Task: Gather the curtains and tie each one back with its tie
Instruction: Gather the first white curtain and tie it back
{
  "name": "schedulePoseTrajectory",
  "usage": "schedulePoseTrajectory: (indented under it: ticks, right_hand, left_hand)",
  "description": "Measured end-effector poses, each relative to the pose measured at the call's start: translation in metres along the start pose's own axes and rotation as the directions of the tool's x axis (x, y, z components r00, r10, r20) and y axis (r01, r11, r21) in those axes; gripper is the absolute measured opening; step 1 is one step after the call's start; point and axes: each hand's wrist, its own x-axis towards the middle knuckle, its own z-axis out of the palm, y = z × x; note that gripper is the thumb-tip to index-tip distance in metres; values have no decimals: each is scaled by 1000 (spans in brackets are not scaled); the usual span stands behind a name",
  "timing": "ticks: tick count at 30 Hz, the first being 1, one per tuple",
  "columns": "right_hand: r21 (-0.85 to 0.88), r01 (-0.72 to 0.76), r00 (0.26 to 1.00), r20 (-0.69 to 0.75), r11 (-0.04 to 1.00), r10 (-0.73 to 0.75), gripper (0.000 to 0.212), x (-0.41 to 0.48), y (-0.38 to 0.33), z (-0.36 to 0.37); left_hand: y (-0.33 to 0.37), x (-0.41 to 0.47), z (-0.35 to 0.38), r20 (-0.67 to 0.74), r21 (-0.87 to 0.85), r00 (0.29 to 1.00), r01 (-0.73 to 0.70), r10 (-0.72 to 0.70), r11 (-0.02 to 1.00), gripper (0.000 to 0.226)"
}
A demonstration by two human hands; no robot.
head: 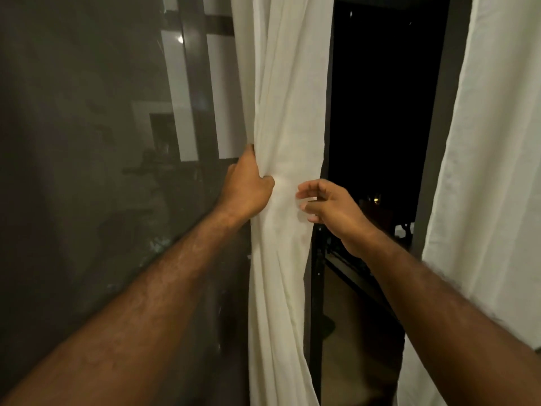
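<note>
A cream-white curtain (pixel 281 98) hangs in the middle of the view, bunched into a narrow column of folds. My left hand (pixel 247 186) is closed around its left edge at waist height, pinching the folds together. My right hand (pixel 328 205) hovers at the curtain's right edge with its fingers spread and curled, the fingertips close to or just touching the cloth. A second white curtain (pixel 491 171) hangs loose at the far right. No tie is visible.
A large glass pane (pixel 87 142) with reflections fills the left side. A dark door frame (pixel 433 142) stands between the curtains, with a dark opening (pixel 383 112) onto a night balcony behind it.
</note>
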Motion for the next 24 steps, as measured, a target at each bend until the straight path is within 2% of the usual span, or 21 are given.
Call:
schedulePoseTrajectory:
  ticks: [2,5,7,8,10,11,12,13,15,17,19,22,24]
  right_hand:
    - [-10,-61,997,37,998,62,39,-10,19,6]
    - [35,-120,977,182,992,112,88,-21,35,17]
    - [31,-72,948,312,997,59,103,-26,36,29]
    - [4,-20,938,345,1000,17,103,-28,36,37]
    - [-85,81,946,321,993,-50,103,-31,34,49]
    - [-119,98,960,272,988,-63,96,-31,32,51]
    - [-144,91,975,213,985,-59,81,-31,34,50]
    - [-118,51,985,169,992,-31,60,-31,38,46]
    - [134,-78,987,147,988,58,32,-31,46,36]
    - [440,-198,976,167,876,136,35,-35,50,27]
    - [600,-242,967,211,763,140,46,-37,51,20]
    - [671,-318,944,291,670,157,51,-40,50,16]
    - [673,-345,932,329,654,154,53,-41,51,13]
  left_hand:
    - [-5,-5,3,-4,-4,1000,-23,23,1000,46]
    - [-10,-9,11,-36,2,998,-50,50,999,40]
    - [-11,-12,18,-4,-5,999,-53,53,999,45]
    - [-13,-14,23,25,-6,998,-51,51,999,49]
    - [-15,-19,32,95,13,994,-61,59,998,56]
    - [-17,-22,36,131,21,990,-63,60,998,58]
    - [-18,-26,39,169,8,984,-57,55,998,57]
    - [-22,-30,41,214,-37,976,-24,32,999,54]
    - [-27,-38,41,318,-173,948,87,-28,981,47]
    - [-36,-43,41,399,-223,915,155,-55,962,45]
    - [-46,-50,44,413,-167,910,108,-30,980,43]
    - [-58,-62,53,424,-30,906,17,-2,999,64]
    - [-62,-68,58,371,19,928,-8,0,1000,58]
